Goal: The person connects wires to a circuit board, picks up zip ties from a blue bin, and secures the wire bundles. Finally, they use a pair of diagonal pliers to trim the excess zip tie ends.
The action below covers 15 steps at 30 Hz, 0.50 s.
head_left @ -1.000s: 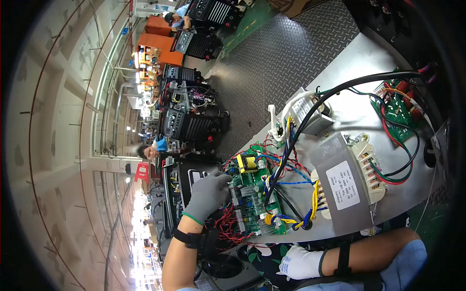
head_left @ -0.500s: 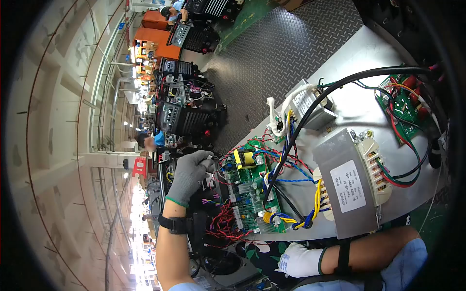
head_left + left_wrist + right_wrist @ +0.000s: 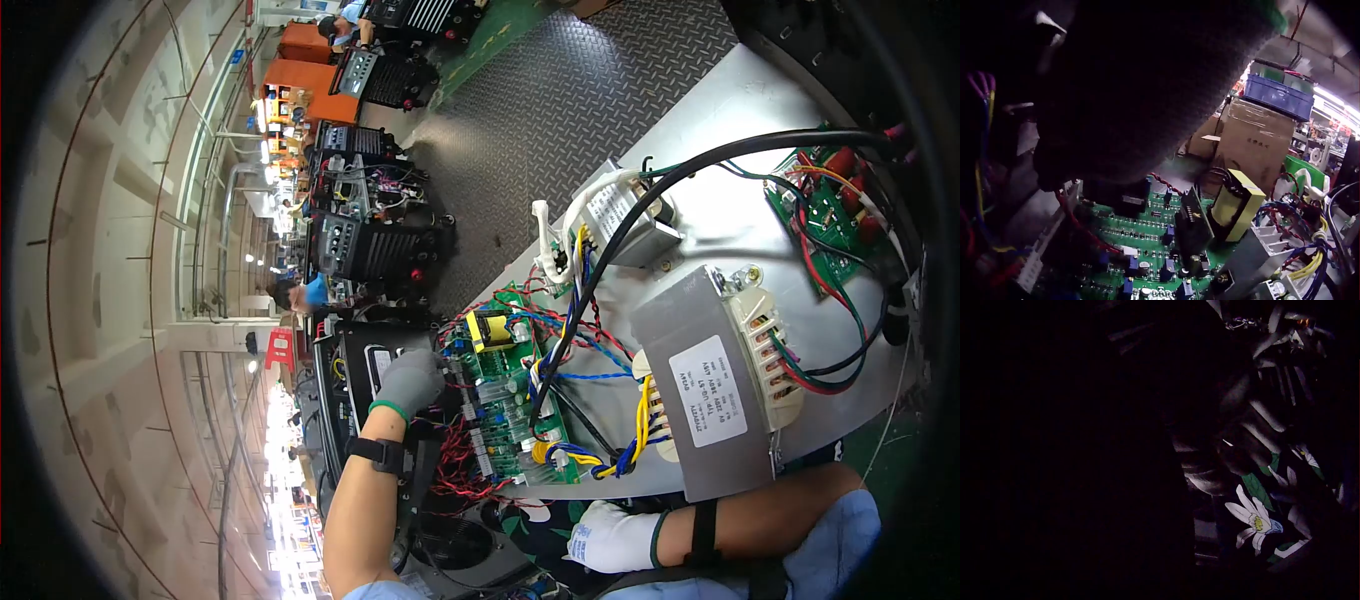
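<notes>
In the head view my left hand (image 3: 413,380), in a grey glove, has its fingers curled at the left edge of a green circuit board (image 3: 514,366). It pinches a small wire connector, now hidden by the glove. In the left wrist view the dark glove overhangs the board, and a thin red wire (image 3: 1082,228) runs from beneath it to a white plug (image 3: 1129,250). White sockets (image 3: 1032,275) line the board's edge. My right hand (image 3: 610,540), white-gloved, rests loosely curled on dark floral fabric (image 3: 530,525); the right wrist view is mostly black.
The board lies on a metal plate (image 3: 735,125) beside a labelled transformer (image 3: 708,390). A thick black cable (image 3: 690,180) arches over the plate. Red wires (image 3: 460,465) bunch below my left hand. Black machines (image 3: 365,240) stand along the aisle.
My left hand drew back left from the board with a small white connector at its fingertips, then came back to the board's edge. My right hand has stayed where it was.
</notes>
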Motion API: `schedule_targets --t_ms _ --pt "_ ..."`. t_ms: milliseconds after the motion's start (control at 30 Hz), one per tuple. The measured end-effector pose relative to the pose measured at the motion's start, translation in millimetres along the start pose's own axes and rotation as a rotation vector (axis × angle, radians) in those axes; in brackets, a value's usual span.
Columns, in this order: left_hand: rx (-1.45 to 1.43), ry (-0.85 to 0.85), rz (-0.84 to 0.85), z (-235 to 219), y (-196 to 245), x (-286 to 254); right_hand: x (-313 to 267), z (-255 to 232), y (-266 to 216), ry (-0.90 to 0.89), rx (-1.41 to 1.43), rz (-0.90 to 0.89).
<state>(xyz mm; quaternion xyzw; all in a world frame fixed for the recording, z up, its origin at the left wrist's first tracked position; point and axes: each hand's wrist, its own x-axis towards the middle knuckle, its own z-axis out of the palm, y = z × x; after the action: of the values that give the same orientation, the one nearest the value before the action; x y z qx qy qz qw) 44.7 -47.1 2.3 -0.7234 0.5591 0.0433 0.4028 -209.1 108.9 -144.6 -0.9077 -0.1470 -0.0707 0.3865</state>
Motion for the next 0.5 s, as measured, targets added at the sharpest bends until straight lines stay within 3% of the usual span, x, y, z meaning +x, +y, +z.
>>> schedule_targets --t_ms 100,233,400,467,500 --pt "0.081 -0.007 -0.036 4.0 -1.3 5.4 1.1 -4.1 -2.0 -0.078 -0.037 0.013" --pt "-0.054 0.016 0.027 -20.6 21.2 -21.0 4.1 0.4 -2.4 -0.028 -0.009 0.037" --pt "-0.05 0.054 0.077 -32.5 26.9 -51.6 5.5 -8.4 -3.1 -0.17 0.024 0.081" --pt "0.087 -0.122 0.146 -25.7 14.2 -51.7 13.3 4.3 -0.7 -0.166 0.054 0.076" --pt "0.086 -0.123 0.14 -18.8 14.0 -47.4 16.5 8.7 -0.1 -0.161 0.079 0.076"
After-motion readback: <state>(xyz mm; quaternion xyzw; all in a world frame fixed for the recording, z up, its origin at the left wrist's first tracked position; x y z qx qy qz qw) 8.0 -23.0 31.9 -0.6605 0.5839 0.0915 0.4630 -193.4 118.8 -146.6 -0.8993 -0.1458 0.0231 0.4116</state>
